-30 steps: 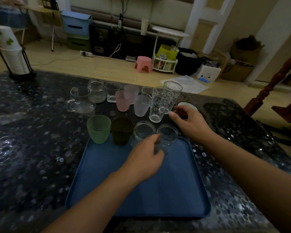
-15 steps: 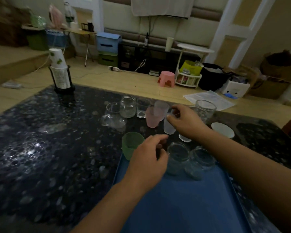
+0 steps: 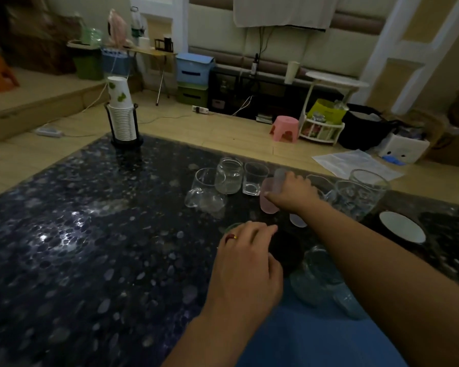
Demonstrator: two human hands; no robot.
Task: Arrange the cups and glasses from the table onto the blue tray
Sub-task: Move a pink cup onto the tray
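Paper cups (image 3: 122,120) stand stacked in a rack at the table's (image 3: 64,247) far left corner. Clear glasses cluster mid-table: a handled mug (image 3: 203,189), a jar (image 3: 229,176), a tumbler (image 3: 255,178). Left hand (image 3: 247,271) hovers with fingers loosely curled, holding nothing, above the blue tray (image 3: 316,340). Right hand (image 3: 293,194) pinches a frosted pink cup (image 3: 267,201) on the table. Two tall glasses (image 3: 361,194) stand further right.

Dark speckled table (image 3: 90,234) carries blue tray (image 3: 316,340), clear glasses (image 3: 229,177), paper-cup stack (image 3: 122,120), white saucer (image 3: 402,226).
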